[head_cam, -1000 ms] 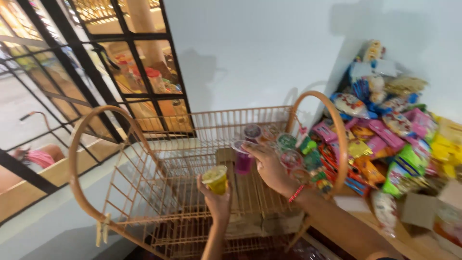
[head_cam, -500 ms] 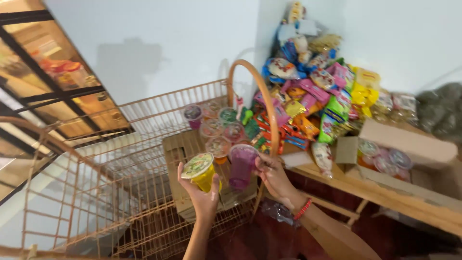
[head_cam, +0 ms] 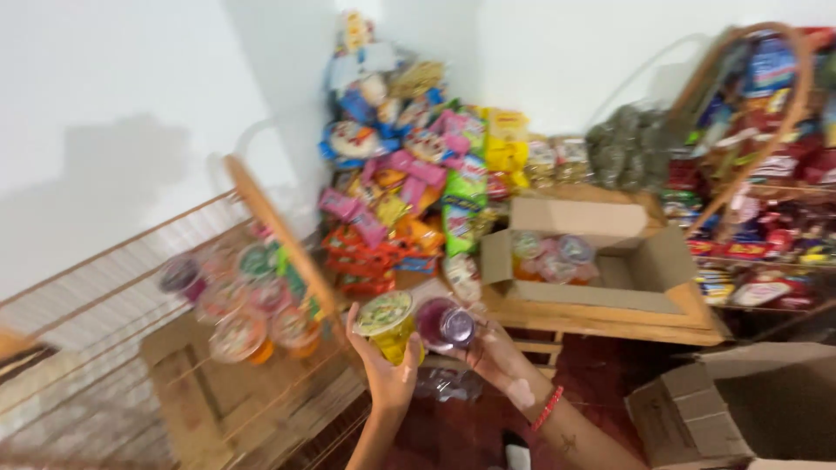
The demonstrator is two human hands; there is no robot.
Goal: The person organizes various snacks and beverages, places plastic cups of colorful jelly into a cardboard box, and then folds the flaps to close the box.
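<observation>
Holding a yellow jelly cup (head_cam: 387, 324) with a green-printed lid, the left hand (head_cam: 383, 370) has its fingers curled around the cup's side and base, near the middle of the view. Just to its right, the right hand (head_cam: 496, 355) is closed on a purple jelly cup (head_cam: 444, 324), tipped so its lid faces the camera; the two cups sit just beside each other, nearly touching. A red band circles the right wrist.

To the left, a wire rack (head_cam: 104, 305) with a curved wooden hoop carries a brown board, and on it stands a cluster of sealed cups (head_cam: 235, 305) in orange, red, green and purple, blurred by motion. The near part of the board is bare. Far right of the hands, an open cardboard box (head_cam: 610, 261) rests on a low wooden tabletop (head_cam: 610, 318); a few more cups lie in its left far corner, with the rest of its floor bare. Behind it, snack packets (head_cam: 409, 174) pile against the white wall. Another cardboard box (head_cam: 740, 409) stands open at the near right, on the dark red floor. A second rack (head_cam: 758, 157) of packets fills the far right.
</observation>
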